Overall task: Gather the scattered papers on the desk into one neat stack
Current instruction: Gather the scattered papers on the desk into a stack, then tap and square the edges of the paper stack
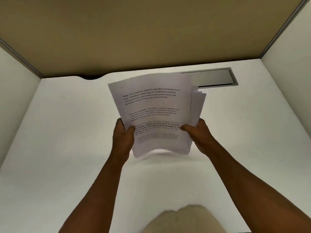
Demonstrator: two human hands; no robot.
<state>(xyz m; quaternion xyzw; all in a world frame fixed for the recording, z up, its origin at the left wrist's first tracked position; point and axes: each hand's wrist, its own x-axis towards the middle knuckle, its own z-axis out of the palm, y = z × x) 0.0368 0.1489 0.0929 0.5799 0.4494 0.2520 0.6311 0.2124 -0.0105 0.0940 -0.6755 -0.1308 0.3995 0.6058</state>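
Observation:
I hold a bundle of white printed papers (154,105) upright and tilted above the white desk (67,132), its lower edge just off the surface. My left hand (123,135) grips the bundle's lower left edge, thumb on the front sheet. My right hand (196,132) grips the lower right edge, thumb also on the front. On the right side several sheets stick out unevenly behind the top page. The bottom edge is blurred. I see no loose sheets lying on the desk.
A grey metal cable flap (215,78) is set into the desk at the back right, partly behind the papers. A tan partition (134,31) closes the back, with white side panels left and right. A dark cutout (90,78) sits at the desk's rear edge.

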